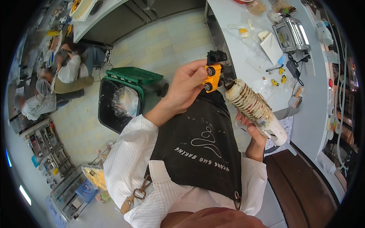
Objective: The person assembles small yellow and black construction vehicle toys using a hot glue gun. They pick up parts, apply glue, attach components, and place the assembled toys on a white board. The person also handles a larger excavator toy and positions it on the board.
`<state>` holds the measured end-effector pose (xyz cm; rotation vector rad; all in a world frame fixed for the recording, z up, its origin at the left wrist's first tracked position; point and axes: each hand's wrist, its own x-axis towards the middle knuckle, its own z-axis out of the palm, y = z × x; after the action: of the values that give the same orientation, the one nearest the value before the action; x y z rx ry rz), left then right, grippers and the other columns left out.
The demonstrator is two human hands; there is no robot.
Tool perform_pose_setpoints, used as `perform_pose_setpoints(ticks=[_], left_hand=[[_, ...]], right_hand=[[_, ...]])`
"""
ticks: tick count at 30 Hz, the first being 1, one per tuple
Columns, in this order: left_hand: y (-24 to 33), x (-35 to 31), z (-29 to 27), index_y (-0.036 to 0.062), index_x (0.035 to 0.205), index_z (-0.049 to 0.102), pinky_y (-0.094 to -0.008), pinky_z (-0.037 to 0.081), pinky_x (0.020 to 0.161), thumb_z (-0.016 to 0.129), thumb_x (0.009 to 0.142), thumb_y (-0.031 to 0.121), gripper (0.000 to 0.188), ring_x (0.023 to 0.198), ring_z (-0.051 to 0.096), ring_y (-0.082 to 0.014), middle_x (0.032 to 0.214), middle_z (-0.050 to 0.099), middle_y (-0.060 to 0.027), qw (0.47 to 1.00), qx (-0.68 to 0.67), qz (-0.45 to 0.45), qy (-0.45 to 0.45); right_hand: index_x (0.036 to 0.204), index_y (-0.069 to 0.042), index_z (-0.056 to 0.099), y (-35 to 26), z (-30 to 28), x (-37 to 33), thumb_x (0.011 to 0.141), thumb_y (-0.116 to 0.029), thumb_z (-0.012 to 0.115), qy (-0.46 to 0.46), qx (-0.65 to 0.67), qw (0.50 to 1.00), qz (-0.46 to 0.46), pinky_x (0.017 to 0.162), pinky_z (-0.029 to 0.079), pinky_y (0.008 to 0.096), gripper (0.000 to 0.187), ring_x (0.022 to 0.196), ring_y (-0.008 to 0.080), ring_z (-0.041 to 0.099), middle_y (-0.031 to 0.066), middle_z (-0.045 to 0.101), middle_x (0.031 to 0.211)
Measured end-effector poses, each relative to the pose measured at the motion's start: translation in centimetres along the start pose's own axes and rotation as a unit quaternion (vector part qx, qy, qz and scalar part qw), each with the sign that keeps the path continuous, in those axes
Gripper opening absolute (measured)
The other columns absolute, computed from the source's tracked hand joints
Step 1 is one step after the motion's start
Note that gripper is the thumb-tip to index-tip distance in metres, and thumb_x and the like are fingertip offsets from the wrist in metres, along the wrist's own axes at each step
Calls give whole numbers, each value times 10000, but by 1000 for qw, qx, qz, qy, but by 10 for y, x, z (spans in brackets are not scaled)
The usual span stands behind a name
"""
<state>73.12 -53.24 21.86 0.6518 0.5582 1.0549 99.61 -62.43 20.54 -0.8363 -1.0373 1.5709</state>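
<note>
My left hand (181, 88) is closed, with its thumb and fingers pinching a small yellow toy car (213, 80) that has black wheels. The car is turned on its end, and a black blocky piece (216, 57) sits at its upper end. In my right hand (251, 129) is a white barrel-shaped hand tool (253, 102), its thick body ringed with brown-stained ridges. The tool's dark tip (228, 83) points at the car from close by. Whether the tip touches the car I cannot tell. Fingers of my right hand are partly hidden behind the tool.
A white table (247, 49) on the right bears a metal roller machine (291, 35), a white block (271, 48), a black power adapter (292, 69) and several small yellow pieces (275, 82). Left stands a green-lidded bin (133, 75). Two people (49, 89) sit farther left.
</note>
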Motion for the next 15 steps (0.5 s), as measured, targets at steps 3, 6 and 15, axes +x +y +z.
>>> perform_pose_setpoints(ticks=[3, 6, 15], left_hand=[[1, -1, 4, -70, 1327, 560, -353, 523, 974, 676, 984, 353, 557, 1107, 648, -175, 1231, 667, -114, 1000, 5, 7, -5], [1, -2, 5, -67, 1343, 557, -353, 510, 992, 669, 991, 341, 551, 1125, 641, -179, 1250, 662, -118, 1000, 14, 19, -6], [-2, -3, 8, -61, 1357, 557, -360, 494, 1014, 658, 992, 360, 566, 1158, 630, -187, 1282, 650, -127, 998, 39, 48, -9]], right_hand=[[1257, 129, 556, -4, 1, 3, 819, -219, 795, -7, -4, 1000, 2, 781, 579, 310, 610, 901, 224, 724, 196, 708, 1004], [1257, 135, 556, -3, -3, 4, 823, -196, 791, -16, -10, 1000, -7, 764, 582, 304, 595, 891, 225, 727, 206, 709, 1008], [1264, 153, 525, -1, 1, 3, 825, -82, 774, 1, 30, 999, -31, 750, 595, 314, 556, 896, 248, 733, 237, 698, 1054]])
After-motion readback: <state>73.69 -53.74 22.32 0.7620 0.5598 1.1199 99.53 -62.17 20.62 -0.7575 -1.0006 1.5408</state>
